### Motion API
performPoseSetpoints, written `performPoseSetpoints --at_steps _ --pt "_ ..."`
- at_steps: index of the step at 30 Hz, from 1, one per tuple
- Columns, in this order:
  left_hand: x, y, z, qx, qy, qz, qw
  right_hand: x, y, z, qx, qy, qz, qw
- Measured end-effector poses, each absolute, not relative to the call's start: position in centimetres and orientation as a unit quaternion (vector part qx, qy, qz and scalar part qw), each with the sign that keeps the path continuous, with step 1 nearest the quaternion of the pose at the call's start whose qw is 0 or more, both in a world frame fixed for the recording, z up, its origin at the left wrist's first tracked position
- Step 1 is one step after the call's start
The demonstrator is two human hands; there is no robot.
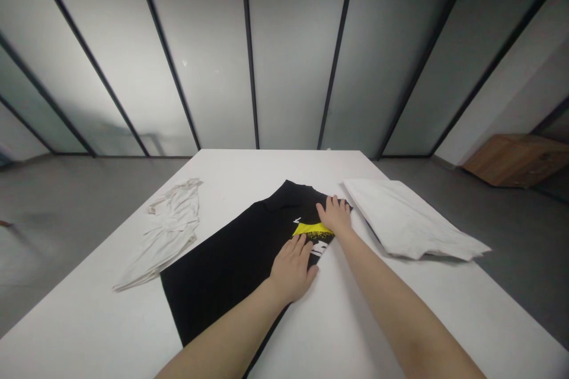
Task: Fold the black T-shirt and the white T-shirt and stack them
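Observation:
A black T-shirt with a yellow and white print lies folded lengthwise on the white table. My left hand lies flat on the shirt's right edge, fingers stretched out toward the print. My right hand rests palm down, fingers spread, on the shirt's far right edge just beyond the print. Neither hand grips the cloth.
A crumpled cream garment lies on the table to the left of the black shirt. A folded white garment lies at the right, close to my right hand. Frosted glass panels stand behind the table; a wooden cabinet is at the far right.

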State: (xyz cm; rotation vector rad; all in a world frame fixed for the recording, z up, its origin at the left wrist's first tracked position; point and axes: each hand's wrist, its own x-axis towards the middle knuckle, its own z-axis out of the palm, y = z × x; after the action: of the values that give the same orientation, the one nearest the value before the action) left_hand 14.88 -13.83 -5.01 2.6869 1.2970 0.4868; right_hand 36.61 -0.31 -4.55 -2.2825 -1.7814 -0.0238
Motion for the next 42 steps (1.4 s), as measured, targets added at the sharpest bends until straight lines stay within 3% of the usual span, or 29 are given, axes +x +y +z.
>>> performPoseSetpoints --at_steps 9,13,17,25,42 --pt "15.2 -13.6 -3.5 0.840 0.493 0.185 0.130 34.3 -4.7 -3.7 -0.725 -0.648 -0.061 0.225" --pt "15.2 -13.6 -2.8 0.840 0.495 0.166 0.149 31.0 -7.5 -4.0 -0.764 -0.625 -0.034 0.158" --pt "14.3 -14.5 -2.2 0.856 0.487 0.071 0.160 28.9 -8.4 -4.0 -0.772 -0.628 -0.003 0.099" --pt "8.7 -16.3 0.7 0.861 0.465 -0.036 0.202 28.3 -6.4 -4.4 -0.767 -0.636 0.011 0.080" --pt "7.4 -16.4 -1.5 0.886 0.439 0.034 0.144 31.3 6.5 -3.6 -0.657 -0.753 0.030 0.036"
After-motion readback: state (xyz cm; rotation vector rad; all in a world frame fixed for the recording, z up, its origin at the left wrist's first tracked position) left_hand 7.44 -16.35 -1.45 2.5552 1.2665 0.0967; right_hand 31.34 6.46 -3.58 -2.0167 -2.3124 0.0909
